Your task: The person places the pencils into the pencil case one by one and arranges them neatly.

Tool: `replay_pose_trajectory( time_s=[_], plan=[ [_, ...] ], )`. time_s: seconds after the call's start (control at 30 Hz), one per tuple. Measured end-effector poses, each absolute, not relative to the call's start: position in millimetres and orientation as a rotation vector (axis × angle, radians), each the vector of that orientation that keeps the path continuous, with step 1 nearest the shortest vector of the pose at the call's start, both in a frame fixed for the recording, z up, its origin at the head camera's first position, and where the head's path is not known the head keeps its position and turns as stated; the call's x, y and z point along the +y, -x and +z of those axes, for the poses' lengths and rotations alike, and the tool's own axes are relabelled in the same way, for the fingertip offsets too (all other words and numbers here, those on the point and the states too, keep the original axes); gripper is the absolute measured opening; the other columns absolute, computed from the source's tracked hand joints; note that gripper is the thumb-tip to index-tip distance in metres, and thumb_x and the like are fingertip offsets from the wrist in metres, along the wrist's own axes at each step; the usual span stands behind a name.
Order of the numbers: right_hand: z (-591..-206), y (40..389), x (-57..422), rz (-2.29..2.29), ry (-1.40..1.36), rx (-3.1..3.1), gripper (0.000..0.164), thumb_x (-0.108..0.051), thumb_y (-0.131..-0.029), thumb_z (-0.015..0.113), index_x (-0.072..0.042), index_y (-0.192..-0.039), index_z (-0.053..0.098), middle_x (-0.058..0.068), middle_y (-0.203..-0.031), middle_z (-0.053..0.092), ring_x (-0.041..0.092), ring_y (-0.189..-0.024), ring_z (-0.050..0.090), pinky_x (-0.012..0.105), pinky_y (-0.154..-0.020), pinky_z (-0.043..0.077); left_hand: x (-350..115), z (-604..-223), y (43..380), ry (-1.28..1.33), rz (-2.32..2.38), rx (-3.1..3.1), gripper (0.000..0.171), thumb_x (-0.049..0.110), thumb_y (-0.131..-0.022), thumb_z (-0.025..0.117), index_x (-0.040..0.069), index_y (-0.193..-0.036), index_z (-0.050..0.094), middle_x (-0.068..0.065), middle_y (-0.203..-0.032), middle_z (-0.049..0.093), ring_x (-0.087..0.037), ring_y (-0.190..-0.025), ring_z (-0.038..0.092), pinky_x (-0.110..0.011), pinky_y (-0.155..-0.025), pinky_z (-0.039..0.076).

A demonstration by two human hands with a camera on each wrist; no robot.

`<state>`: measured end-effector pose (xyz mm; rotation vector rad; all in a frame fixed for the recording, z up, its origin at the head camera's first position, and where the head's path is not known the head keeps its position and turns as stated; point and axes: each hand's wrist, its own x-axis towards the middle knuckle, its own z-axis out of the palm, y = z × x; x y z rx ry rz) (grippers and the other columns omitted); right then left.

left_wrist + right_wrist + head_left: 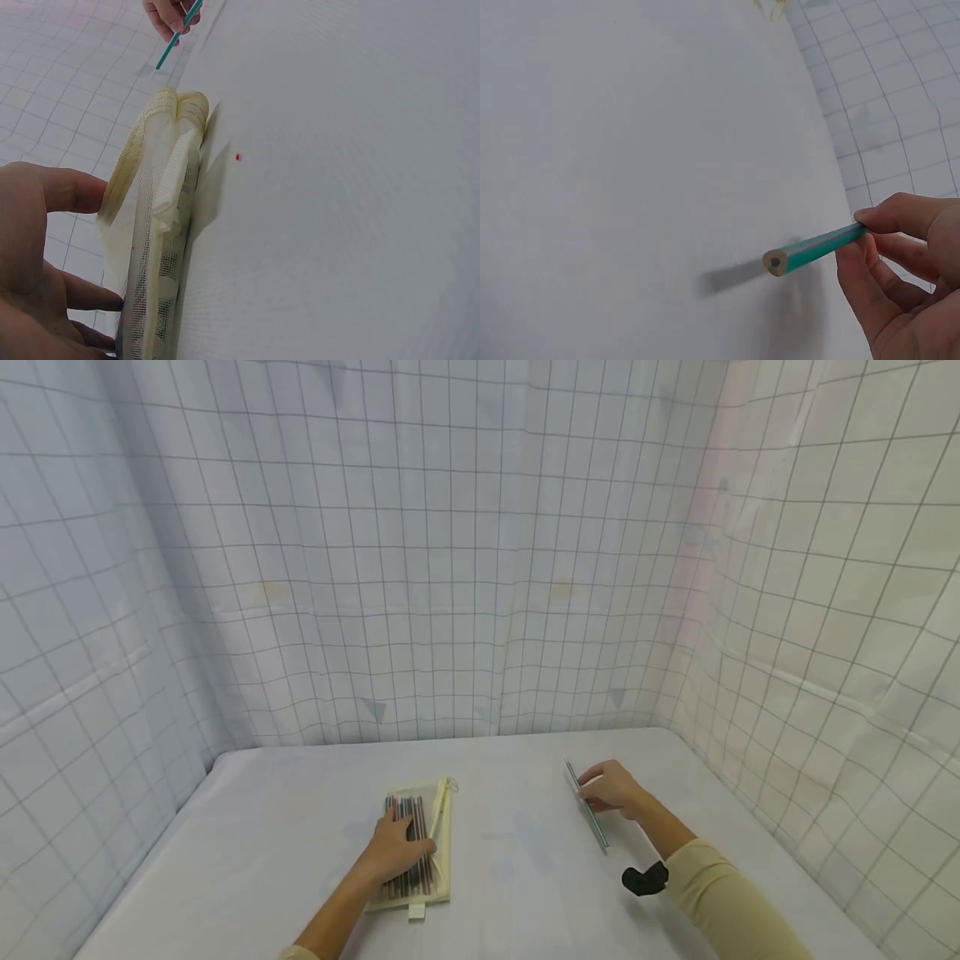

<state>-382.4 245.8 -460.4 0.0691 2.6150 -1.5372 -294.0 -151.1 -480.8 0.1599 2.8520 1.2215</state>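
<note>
A cream zip pouch [444, 878] with a mesh front lies flat on the table, and several dark pencils [422, 875] show through it. My left hand [393, 847] rests on it with fingers spread over the pencils. In the left wrist view, the thumb [79, 191] touches the pouch's pale yellow zip edge [124, 176], which stands up from the mesh. Over at the right, my right hand [613, 789] pinches a green pencil [810, 251] between thumb and fingertips. Its flat, unsharpened end points toward the right wrist camera, and its shadow falls on the cloth.
White cloth covers the table [510, 852]. Grid-patterned curtains [465, 568] stand behind it and along both sides. A black strap end [645, 880] hangs by the right sleeve. A small red speck [238, 157] lies on the cloth near the pouch.
</note>
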Motion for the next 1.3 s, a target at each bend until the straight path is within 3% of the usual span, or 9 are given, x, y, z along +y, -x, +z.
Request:
replay_pose_trajectory(
  time_s=[1.3],
  plan=[
    [-476.2,361.0,96.0,-1.558,0.266,2.399,0.019,0.001,-0.084,0.08,0.001,-0.101,0.074,0.011,-0.088,0.068,0.015,-0.063,0.063,0.027,-0.057,0.057,-148.7,-478.2,295.7,-0.147,1.191,2.863,0.086,0.031,-0.084,0.072,-0.021,-0.144,0.041,-0.046,-0.157,0.014,-0.065,-0.144,0.015,-0.077,-0.109,0.023]
  ],
)
